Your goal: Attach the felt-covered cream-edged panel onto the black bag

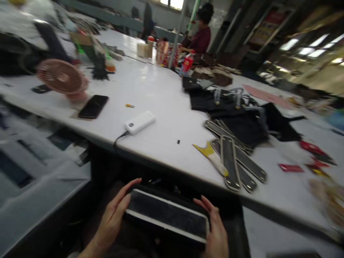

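Observation:
Below the table's front edge I hold a stack of black flat pieces with pale edges (166, 215) between both hands. My left hand (114, 218) grips its left end, fingers curled round the corner. My right hand (215, 233) clasps the right end, thumb on top. On the white table (161, 93) above lie several long black strips with pale borders (233, 161), fanned out, and a yellow-tipped scraper tool (212, 156) beside them.
A white power bank (139, 122) with a cable, a black phone (93, 106) and a pink fan (63, 77) sit left on the table. Black fabric pieces (242, 114) pile at the right. A person in dark red (200, 36) sits at the far side.

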Demonstrator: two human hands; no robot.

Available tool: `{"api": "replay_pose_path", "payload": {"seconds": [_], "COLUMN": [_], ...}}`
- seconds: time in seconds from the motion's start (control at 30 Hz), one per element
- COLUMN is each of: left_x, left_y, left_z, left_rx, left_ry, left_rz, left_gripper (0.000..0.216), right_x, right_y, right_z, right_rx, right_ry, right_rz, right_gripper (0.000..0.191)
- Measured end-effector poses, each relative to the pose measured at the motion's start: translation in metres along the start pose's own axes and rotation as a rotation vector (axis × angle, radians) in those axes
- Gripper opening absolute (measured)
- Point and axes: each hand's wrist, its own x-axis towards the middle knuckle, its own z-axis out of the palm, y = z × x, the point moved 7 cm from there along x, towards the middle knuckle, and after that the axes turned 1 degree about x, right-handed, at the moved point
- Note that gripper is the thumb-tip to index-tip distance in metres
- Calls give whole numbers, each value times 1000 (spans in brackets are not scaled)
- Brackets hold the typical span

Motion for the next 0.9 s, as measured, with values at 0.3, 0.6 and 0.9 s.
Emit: {"api": "replay_pose_path", "payload": {"seconds": [0.3, 0.6, 0.9], "left_x": [14, 18, 9], "left_y": [-22, -20, 35], "left_z": [-7, -1, 8], "left_rx": [111, 30, 544], "left_ry": [-19, -18, -111], "left_rz": [-131, -126, 370], "left_gripper": [43, 44, 47], "right_x": [-15, -14, -17], "right_y": [3, 0, -25], "right_z": [5, 10, -3], "right_rx": [438, 232, -430], "right_ry": [-18, -143, -47], "right_rz": [15, -125, -606], "right_gripper": [51, 43, 48]}}
